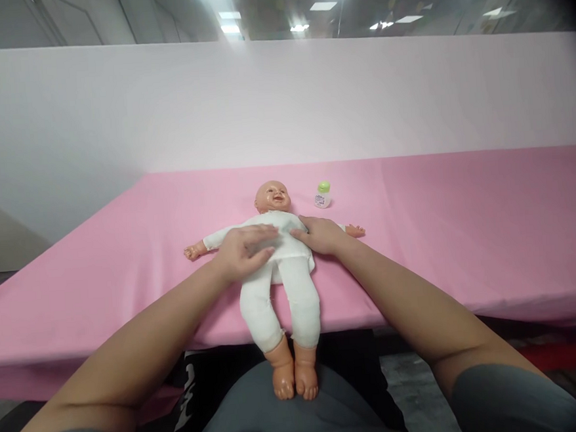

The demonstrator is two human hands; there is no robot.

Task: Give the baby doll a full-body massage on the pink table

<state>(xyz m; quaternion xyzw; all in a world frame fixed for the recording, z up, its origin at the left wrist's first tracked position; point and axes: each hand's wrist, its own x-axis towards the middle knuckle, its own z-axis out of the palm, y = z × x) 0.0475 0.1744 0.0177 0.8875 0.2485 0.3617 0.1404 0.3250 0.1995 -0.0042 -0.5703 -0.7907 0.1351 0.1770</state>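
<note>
A baby doll [301, 294] in a white top and trousers lies on its back on the pink-covered table [442, 231]. Its head points away from me, its arms are spread, and its bare feet overhang the near edge. Over the left side of its belly is my left hand [245, 250], fingers stretched out and thumb apart; whether it touches the cloth I cannot tell. My right hand [321, 235] rests along the right side of the doll's chest, thumb and fingers apart. Neither hand grips anything.
A small bottle [322, 195] with a green cap stands beyond my right hand, to the right of the doll's head. Behind the table rises a white partition [280, 104]. The cloth hangs over the table's near edge, close to my body.
</note>
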